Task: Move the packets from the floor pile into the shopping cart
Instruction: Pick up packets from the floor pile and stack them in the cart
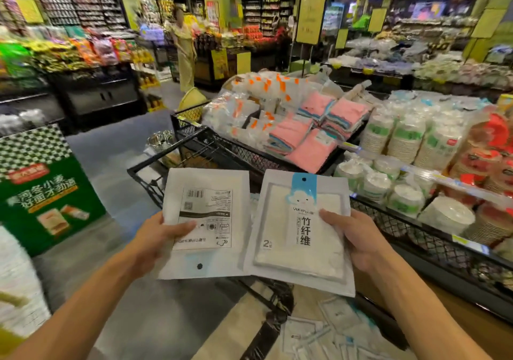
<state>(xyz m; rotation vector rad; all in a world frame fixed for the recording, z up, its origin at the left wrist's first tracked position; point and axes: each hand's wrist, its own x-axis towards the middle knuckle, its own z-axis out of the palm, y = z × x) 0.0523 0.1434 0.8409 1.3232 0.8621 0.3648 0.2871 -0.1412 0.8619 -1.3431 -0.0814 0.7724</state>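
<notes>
Two white packets held up over the black shopping cart, one in each hand.

The left packet (206, 220) shows its printed back, barcode up and hang hole at the bottom; the left hand (159, 236) grasps its left edge, thumb lying across the label. The right packet (301, 232) faces front, with a blue cloud tab at the top and black characters down the middle; the right hand (354, 237) pinches its right edge, thumb on top. The two packets touch along their inner edges. Behind them stands the shopping cart (194, 148) with its mesh basket. More white packets lie in the floor pile (330, 334) below the right forearm. Beyond the cart, a display bin (280, 120) holds pink cloth packs.
</notes>
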